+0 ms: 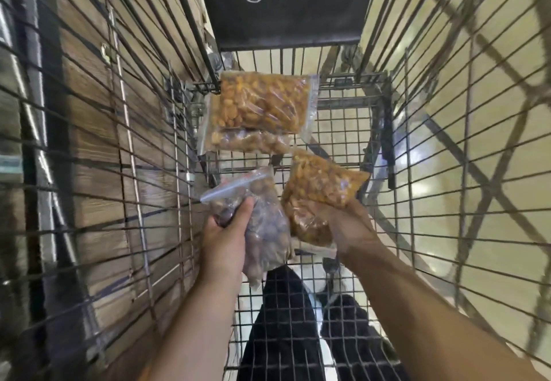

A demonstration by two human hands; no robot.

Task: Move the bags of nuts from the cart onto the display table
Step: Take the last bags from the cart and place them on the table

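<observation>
Head view: looked straight down into a wire cart (340,124), both forearms reaching in from the near edge.
Left hand (223,240): fingers (243,212) were clenched round a clear zip bag of dark brown nuts (265,231), thumb across its upper part; the bag was lifted off the mesh and hung down past the wrist.
Right hand (348,225): fingers (331,212) were grasping the near end of an orange nut bag (325,183), which tilted up and away; a darker orange mass just below it may have been a second bag, could not tell.
Bags between hands: the two held bags were touching or nearly so at mid-basket.
Remaining stock: top bag (259,103) lay on a lower bag (244,142), both on the cart's bottom at the far-left end, against the far wall.
Far edge: a black flap (286,4) with printed YES/NO icons hung above the far wall.
Side edges: wire walls rose steeply on left and right, well apart from both hands.
Open room: bare mesh to the right of the stacked bags and between the stack and the hands; space overhead was open.
Below the mesh: dark trousers (283,336) showed through the bottom grid.
Outside left: wooden panelling (89,130), close to the wall.
Outside right: glossy pale floor (492,118).
</observation>
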